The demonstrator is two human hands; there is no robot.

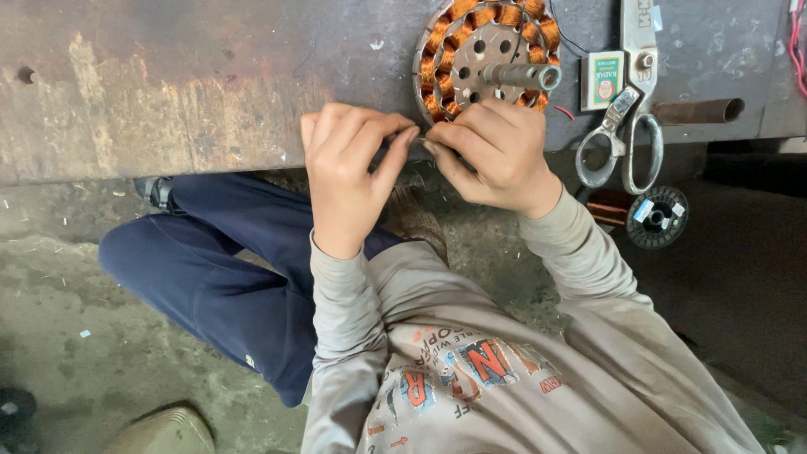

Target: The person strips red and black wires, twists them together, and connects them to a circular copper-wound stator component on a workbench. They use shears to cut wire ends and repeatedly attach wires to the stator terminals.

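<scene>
Copper-wound stator [487, 55] lying on bench [168, 84], coils apparently complete | left hand [349, 172] and right hand [496, 155] pinching a small lead between fingertips; connection work appearing unfinished.

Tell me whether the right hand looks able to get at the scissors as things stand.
Probably yes. The scissors lie in the open on the metal bench just beside the right hand, nothing between them. But that hand and the left hand are pinching something small together, so it is occupied.

Copper-orange coils on grey stator [486, 52], silver scissors [626, 126], green-white box [603, 80], navy trousers [218, 286], rusty-brown bench [168, 92].
</scene>
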